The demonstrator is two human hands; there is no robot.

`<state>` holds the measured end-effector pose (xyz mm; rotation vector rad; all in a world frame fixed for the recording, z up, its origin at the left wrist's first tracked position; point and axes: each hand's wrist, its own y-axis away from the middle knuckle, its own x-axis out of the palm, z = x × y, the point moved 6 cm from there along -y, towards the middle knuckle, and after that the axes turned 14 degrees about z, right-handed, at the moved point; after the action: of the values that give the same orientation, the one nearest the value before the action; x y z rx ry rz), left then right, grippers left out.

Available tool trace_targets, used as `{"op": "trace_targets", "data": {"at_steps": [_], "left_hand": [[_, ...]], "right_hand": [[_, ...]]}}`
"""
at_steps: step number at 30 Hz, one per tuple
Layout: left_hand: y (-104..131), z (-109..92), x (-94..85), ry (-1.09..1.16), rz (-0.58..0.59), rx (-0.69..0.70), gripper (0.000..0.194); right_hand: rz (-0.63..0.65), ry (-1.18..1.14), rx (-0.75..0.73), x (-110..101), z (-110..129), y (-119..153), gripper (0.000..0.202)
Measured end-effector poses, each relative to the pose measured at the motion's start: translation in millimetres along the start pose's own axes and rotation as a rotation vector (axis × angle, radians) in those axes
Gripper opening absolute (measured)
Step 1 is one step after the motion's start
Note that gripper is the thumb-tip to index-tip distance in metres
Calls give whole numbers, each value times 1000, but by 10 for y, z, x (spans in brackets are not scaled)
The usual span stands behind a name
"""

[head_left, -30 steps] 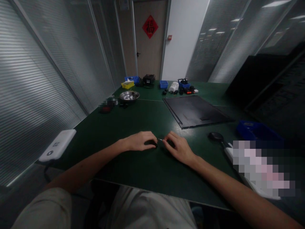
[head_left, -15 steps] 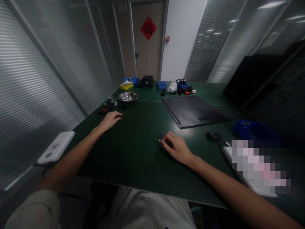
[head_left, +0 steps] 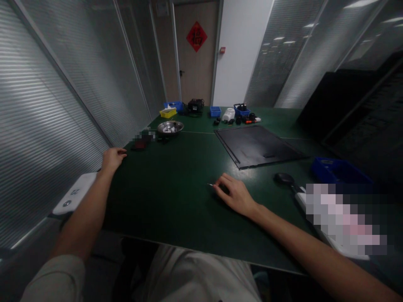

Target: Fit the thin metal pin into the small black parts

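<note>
Apparently midway, with a pin-like piece (head_left: 210, 184) in hand but not yet released: pinched between thumb and fingers of the right hand (head_left: 233, 193), just on the near side of the black mat (head_left: 253, 144). Slim and shiny at the bare tip, otherwise hidden, too small to identify. Well left of the mat, with the left hand (head_left: 112, 160) half curled, gripping nothing visible.
</note>
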<state>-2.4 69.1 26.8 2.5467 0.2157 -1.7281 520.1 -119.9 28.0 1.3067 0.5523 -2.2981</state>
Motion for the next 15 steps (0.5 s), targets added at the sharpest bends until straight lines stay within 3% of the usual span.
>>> {"op": "trace_targets", "data": {"at_steps": [4, 15], "left_hand": [[46, -17, -23, 8, 15, -56, 21], [-84, 158, 55, -130, -27, 8, 27]], "right_hand": [[-5, -5, -3, 1, -1, 1, 23], [7, -18, -7, 20, -25, -1, 23]]}}
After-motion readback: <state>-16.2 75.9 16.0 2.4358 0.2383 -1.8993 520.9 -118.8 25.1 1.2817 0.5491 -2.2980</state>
